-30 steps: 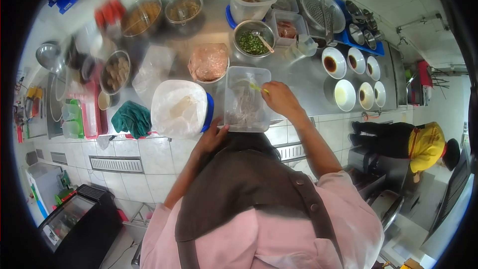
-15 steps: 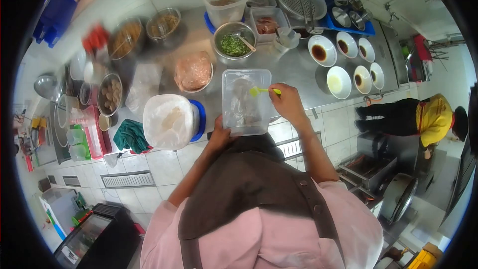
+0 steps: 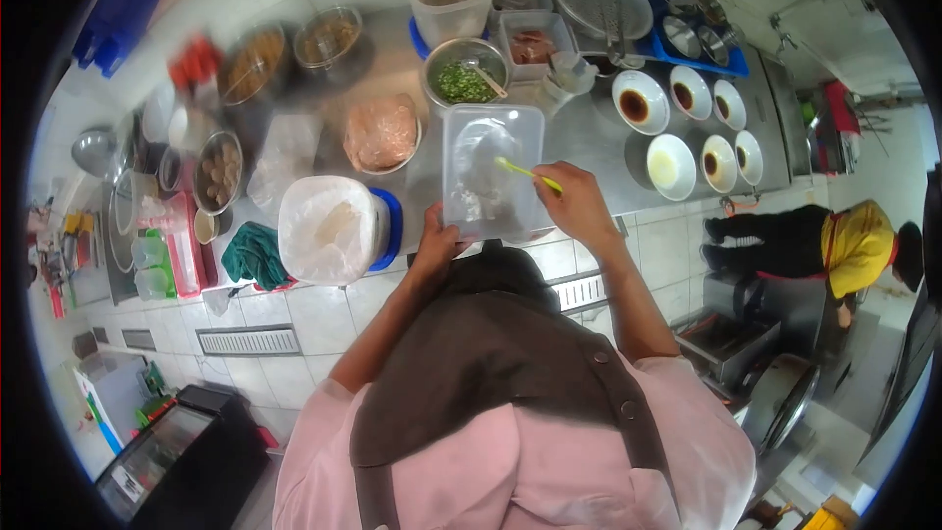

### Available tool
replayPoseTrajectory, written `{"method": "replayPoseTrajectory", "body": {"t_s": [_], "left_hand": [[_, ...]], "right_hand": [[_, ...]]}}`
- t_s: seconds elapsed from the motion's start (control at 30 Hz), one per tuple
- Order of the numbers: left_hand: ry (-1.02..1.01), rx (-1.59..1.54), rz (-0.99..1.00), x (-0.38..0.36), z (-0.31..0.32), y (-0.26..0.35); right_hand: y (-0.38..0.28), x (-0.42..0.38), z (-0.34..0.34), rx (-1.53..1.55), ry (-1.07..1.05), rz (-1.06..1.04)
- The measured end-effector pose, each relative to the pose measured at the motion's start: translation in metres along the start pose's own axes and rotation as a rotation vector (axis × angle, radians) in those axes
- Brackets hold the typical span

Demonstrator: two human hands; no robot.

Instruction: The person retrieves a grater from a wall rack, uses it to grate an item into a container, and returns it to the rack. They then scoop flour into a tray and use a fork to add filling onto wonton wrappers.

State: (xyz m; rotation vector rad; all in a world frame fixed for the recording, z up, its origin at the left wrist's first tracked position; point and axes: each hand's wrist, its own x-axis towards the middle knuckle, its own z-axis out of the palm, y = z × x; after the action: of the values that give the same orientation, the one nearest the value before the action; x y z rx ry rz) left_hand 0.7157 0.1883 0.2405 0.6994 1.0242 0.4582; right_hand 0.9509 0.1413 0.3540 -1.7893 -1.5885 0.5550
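A clear plastic container is tilted toward me at the counter's front edge, with some white powdery stuff low inside it. My left hand grips its lower left corner, fingers partly hidden beneath. In my right hand is a small yellow-green spoon, its tip over the container's inside. Just behind stands a steel bowl of chopped green herbs with a spoon in it. To the left lies a bowl heaped with pink minced meat.
Several white bowls, most with dark sauce, stand on the right of the steel counter. A white-lined tub sits at the front left edge. Another person in yellow stands at the far right.
The container has tipped up more toward me and shifted slightly. The spoon has turned from lying nearly level to slanting, its handle end now lower right of my fingers.
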Motion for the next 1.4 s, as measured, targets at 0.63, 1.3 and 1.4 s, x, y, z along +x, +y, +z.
{"method": "replayPoseTrajectory", "body": {"t_s": [0.63, 1.3, 1.4], "left_hand": [[-0.224, 0.419, 0.088, -0.041, -0.097, -0.017], [-0.457, 0.807, 0.029, -0.031, -0.144, -0.037], [-0.465, 0.802, -0.007, -0.032, -0.152, -0.041]], "right_hand": [[-0.17, 0.087, 0.19, 0.153, -0.419, -0.254], [-0.091, 0.065, 0.126, 1.221, -0.349, 0.573], [-0.073, 0.052, 0.098, 1.297, -0.286, 0.582]]}}
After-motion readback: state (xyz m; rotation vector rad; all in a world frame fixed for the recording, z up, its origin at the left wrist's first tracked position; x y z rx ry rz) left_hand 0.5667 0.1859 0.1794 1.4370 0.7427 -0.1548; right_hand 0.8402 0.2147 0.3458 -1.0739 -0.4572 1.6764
